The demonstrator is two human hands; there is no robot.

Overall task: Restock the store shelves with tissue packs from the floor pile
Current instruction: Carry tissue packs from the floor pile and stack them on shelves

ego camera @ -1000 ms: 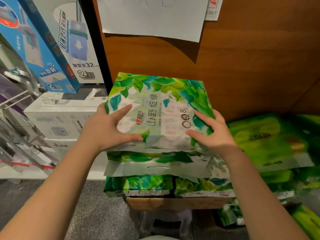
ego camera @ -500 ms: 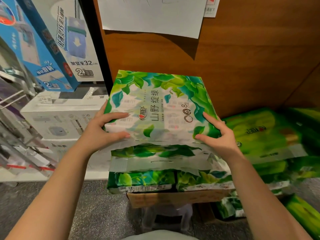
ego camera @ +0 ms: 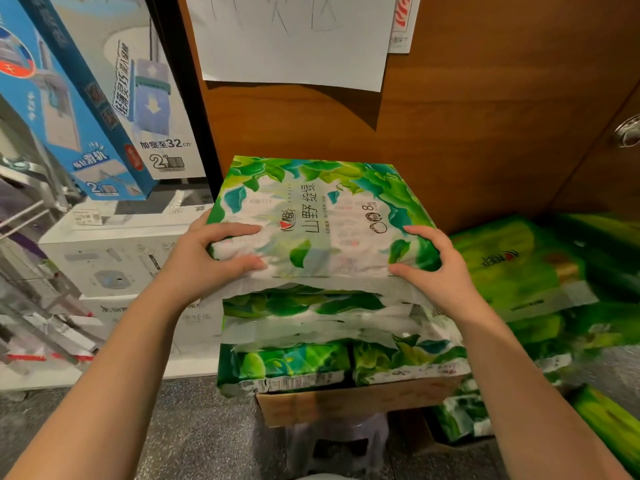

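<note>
A green-and-white leaf-printed tissue pack (ego camera: 322,216) lies on top of a stack of similar tissue packs (ego camera: 311,327). My left hand (ego camera: 204,261) grips its near left corner, thumb on the front edge and fingers on top. At the near right corner my right hand (ego camera: 433,271) holds it the same way. The near edge of the pack is raised slightly off the pack beneath. The stack rests on a cardboard box (ego camera: 346,400).
A wooden wall panel (ego camera: 467,116) with a white paper sheet (ego camera: 294,39) stands behind the stack. Bright green packs (ego camera: 519,268) pile up at the right. White boxes (ego camera: 114,261) and blue boxes (ego camera: 79,98) fill the shelf at left. Grey floor (ego camera: 194,434) lies below.
Both hands slid from the top of the pack back to its near corners and closed on them. The pack's near edge has lifted a little off the stack.
</note>
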